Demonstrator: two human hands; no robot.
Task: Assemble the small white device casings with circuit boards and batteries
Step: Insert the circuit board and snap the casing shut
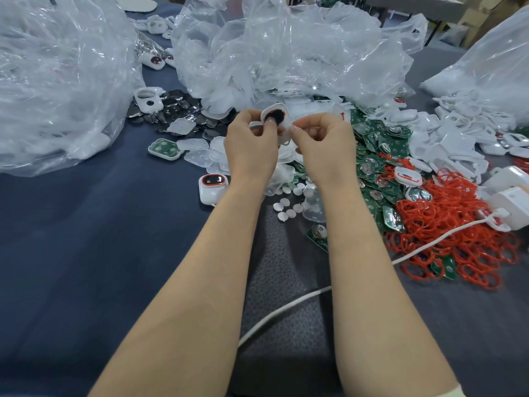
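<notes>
Both hands hold one small white casing (282, 117) raised over the table's middle; it has a dark round part and a red ring in its face. My left hand (252, 141) pinches its left side with thumb and fingers. My right hand (323, 141) pinches its right lower edge. Green circuit boards (380, 156) lie heaped to the right. Silver coin batteries (289, 207) are scattered just below the hands. An assembled casing with a red-rimmed dark window (213, 186) stands left of my left forearm.
Large clear plastic bags (57, 81) fill the left and the back. Red rubber rings (446, 239) pile at the right beside white casing halves (458, 138). Dark round discs (171, 110) lie at back left. A white cable (286, 308) crosses the blue table cloth (86, 239).
</notes>
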